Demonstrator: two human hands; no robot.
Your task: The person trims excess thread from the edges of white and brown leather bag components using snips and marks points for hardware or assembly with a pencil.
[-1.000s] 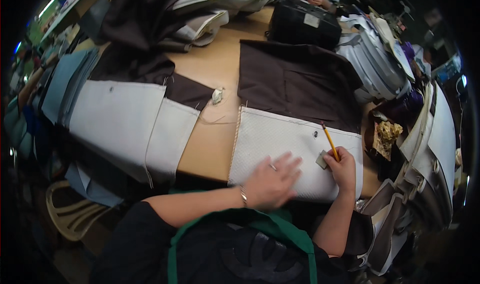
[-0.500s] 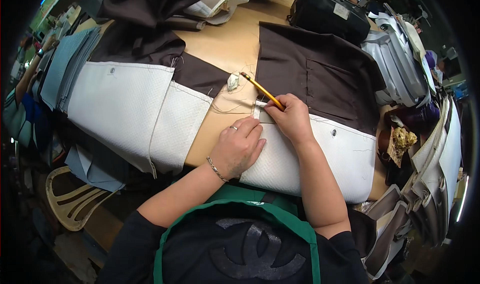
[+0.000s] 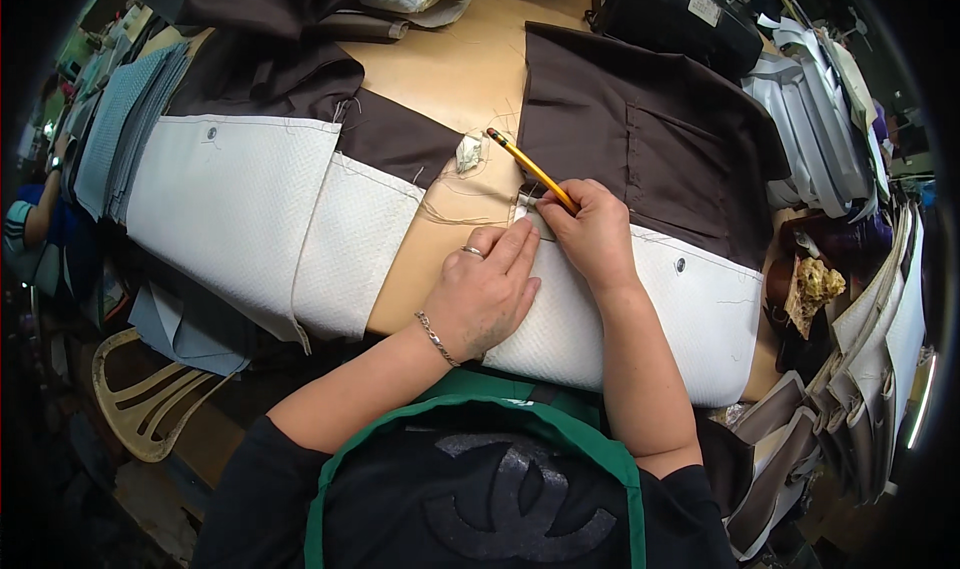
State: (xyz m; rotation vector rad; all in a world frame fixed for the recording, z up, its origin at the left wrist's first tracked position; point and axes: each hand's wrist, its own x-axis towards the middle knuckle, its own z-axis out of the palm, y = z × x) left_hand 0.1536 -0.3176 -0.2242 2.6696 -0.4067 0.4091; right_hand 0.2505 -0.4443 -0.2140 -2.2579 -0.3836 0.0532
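Note:
My left hand [image 3: 485,291] lies on the white textured panel [image 3: 560,319], its fingers stretched out toward the panel's upper left corner. My right hand [image 3: 592,227] is closed around a yellow pencil [image 3: 530,169], whose reddish eraser end points away to the upper left; the other end is hidden in the hand. Its thumb and fingertip pinch at that same corner, beside a small pale piece too hidden to name. The white panel joins dark brown fabric [image 3: 670,139] beyond it. A small whitish lump [image 3: 468,153] with loose threads lies just left of the pencil.
A matching white and brown piece [image 3: 230,189] lies to the left, near a stack of grey-blue sheets [image 3: 130,129]. At the back right stands a black case [image 3: 680,19], beside white strips [image 3: 805,119]. A plastic chair [image 3: 145,409] is at the lower left.
My left hand's fingers have slid slightly up toward the panel's corner. The right hand, with the pencil, has shifted slightly right. The whole view has moved a little.

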